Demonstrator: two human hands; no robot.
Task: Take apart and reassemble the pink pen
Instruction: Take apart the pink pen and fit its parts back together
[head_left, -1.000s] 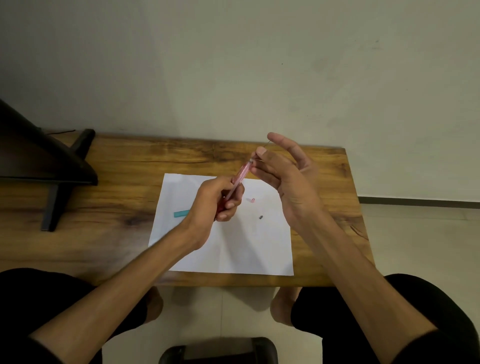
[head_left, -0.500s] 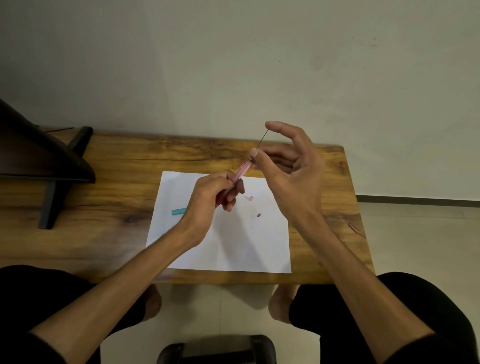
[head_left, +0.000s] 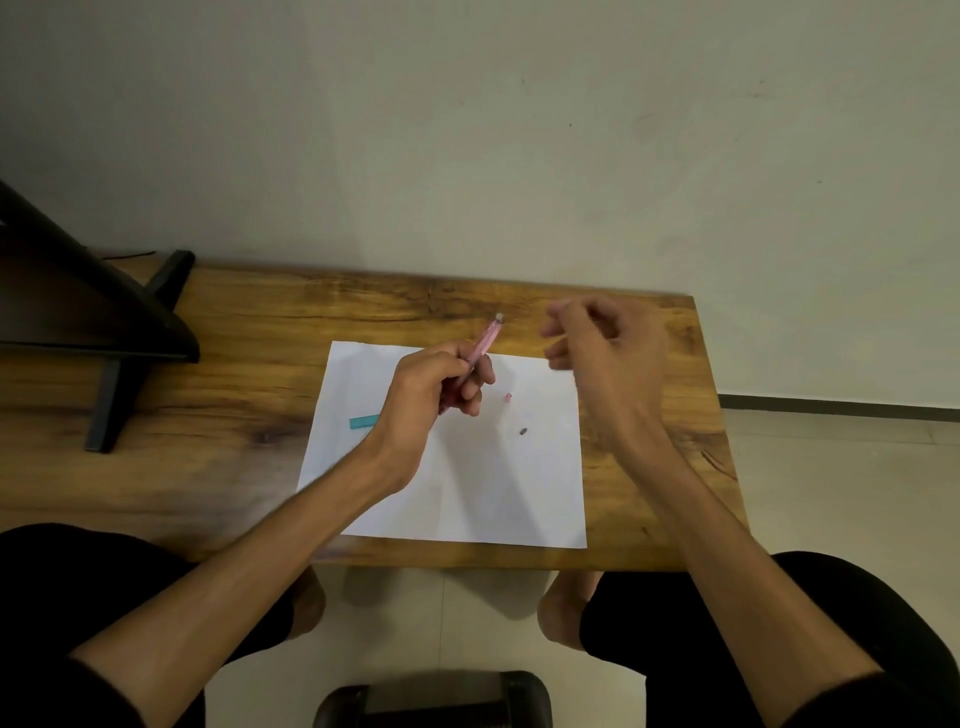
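The left hand (head_left: 426, 395) clamps the pink pen (head_left: 480, 349) above the paper (head_left: 467, 493), tip angled away, steadying it; the blurred right hand (head_left: 602, 353) hovers beside it, fingers curled, contents indiscernible.

No readable text, labels, brands or numbers anywhere in my head view. The white sheet of paper (head_left: 457, 499) on the wooden table (head_left: 249, 415) is blank as far as I can see. Pink pen (head_left: 483, 343) barrel is too small and blurred for any print to be read.
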